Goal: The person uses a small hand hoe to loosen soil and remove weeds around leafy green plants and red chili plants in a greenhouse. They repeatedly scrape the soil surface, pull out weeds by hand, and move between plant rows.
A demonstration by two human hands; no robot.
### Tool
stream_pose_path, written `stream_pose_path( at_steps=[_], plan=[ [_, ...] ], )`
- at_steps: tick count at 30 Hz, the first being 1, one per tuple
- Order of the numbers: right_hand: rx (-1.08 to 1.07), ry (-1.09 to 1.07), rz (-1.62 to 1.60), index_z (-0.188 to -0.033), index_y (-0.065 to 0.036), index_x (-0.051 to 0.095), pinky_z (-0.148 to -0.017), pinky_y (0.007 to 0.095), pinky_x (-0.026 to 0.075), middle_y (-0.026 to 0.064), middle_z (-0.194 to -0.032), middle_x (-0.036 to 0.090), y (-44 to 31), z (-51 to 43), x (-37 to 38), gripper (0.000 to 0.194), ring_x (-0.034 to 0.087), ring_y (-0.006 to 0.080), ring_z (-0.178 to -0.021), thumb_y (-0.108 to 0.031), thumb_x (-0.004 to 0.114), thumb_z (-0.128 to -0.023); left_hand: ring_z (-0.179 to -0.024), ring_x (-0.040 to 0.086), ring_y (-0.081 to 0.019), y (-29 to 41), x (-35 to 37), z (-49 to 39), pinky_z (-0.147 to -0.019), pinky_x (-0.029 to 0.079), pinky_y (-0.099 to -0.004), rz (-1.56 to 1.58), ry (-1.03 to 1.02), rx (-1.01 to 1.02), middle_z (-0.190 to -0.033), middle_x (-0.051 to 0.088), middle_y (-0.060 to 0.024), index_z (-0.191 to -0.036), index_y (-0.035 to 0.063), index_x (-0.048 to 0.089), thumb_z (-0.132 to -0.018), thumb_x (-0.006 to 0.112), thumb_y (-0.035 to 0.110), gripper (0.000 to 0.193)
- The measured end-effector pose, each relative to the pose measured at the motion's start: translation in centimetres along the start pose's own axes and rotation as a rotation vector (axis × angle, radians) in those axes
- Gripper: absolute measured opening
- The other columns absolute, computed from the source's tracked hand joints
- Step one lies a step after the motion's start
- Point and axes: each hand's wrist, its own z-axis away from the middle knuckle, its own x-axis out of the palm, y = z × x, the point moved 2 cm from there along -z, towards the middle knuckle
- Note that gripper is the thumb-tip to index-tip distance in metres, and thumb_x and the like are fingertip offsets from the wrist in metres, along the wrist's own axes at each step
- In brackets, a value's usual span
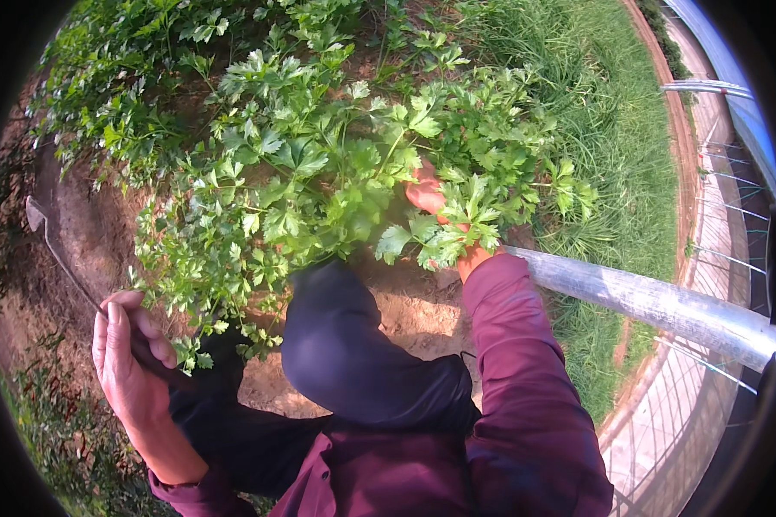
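Note:
My left hand point(132, 355) is closed round the dark handle of a small long-necked hand hoe point(68, 255), whose little metal blade points up and away at the far left. Leafy green plants that look like celery point(297, 155) spread in front of my knees. Among their leaves, right of the middle, is my right hand point(430, 190), partly covered by foliage. Its fingers are mostly hidden, so whether they grip a stem does not show. Leaves also lie over the right wrist.
A thick metal pipe point(640, 297) slants from beside my right forearm to the right rim. Tall grass-like plants point(588, 129) grow at the right, bordered by a pale paved strip point(666, 413). Bare soil point(420, 320) shows by my knee; darker plants point(84, 446) stand lower left.

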Motion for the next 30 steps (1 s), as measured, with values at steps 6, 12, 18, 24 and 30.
stream_pose_path(
  at_steps=[6, 12, 18, 24, 30],
  plan=[
    [0.059, 0.203, 0.454, -0.163, -0.019, 0.031, -0.114, 0.0436, 0.041, 0.0213, -0.15, 0.054, -0.9, -5.0, -8.1, 0.078, 0.052, 0.0376, -0.138, -0.037, 0.067, -0.096, -0.055, 0.051, -0.0096, 0.1, -0.5, -0.1, -0.046, 0.042, -0.0243, -0.011, 0.026, 0.005, -0.079, 0.056, -0.0019, -0.121, 0.0037, 0.061, -0.113, 0.047, 0.029, 0.03],
    [0.216, 0.338, 0.517, -0.161, -0.03, 0.036, -0.111, 0.0412, 0.044, 0.0203, -0.148, 0.058, -0.7, -5.0, -11.7, 0.073, 0.057, 0.0356, -0.134, -0.032, 0.067, -0.096, -0.055, 0.051, -0.0094, -0.1, -0.7, -0.4, -0.046, 0.044, -0.0246, -0.01, 0.0, 0.011, -0.08, 0.055, -0.0025, -0.122, 0.0034, 0.06, -0.113, 0.045, 0.029, 0.031],
    [0.225, 0.306, 0.485, -0.16, -0.031, 0.04, -0.108, 0.0407, 0.047, 0.0201, -0.14, 0.063, -0.8, -4.6, -10.8, 0.069, 0.062, 0.0347, -0.126, -0.026, 0.066, -0.096, -0.057, 0.051, -0.0095, -0.3, -0.3, -0.5, -0.047, 0.044, -0.0249, -0.026, -0.002, 0.016, -0.081, 0.055, -0.0023, -0.123, 0.0032, 0.06, -0.113, 0.047, 0.029, 0.031],
    [0.039, 0.316, 0.3, -0.151, -0.02, 0.049, -0.101, 0.0435, 0.049, 0.019, -0.127, 0.069, -0.3, -4.8, -10.7, 0.06, 0.066, 0.0358, -0.118, -0.022, 0.065, -0.093, -0.057, 0.054, -0.0087, 0.2, 0.6, -0.4, -0.048, 0.045, -0.0243, 0.036, 0.007, -0.009, -0.078, 0.059, -0.0012, -0.118, 0.0044, 0.065, -0.111, 0.053, 0.027, 0.027],
    [0.004, 0.301, 0.135, -0.142, -0.005, 0.055, -0.105, 0.0452, 0.045, 0.0229, -0.135, 0.066, -0.4, -3.6, -7.8, 0.053, 0.062, 0.0403, -0.123, -0.033, 0.065, -0.097, -0.057, 0.057, -0.0113, 1.1, 0.5, -0.9, -0.05, 0.049, -0.0249, 0.08, -0.03, 0.001, -0.079, 0.064, -0.0043, -0.116, 0.0018, 0.066, -0.11, 0.055, 0.026, 0.027]
  ],
)
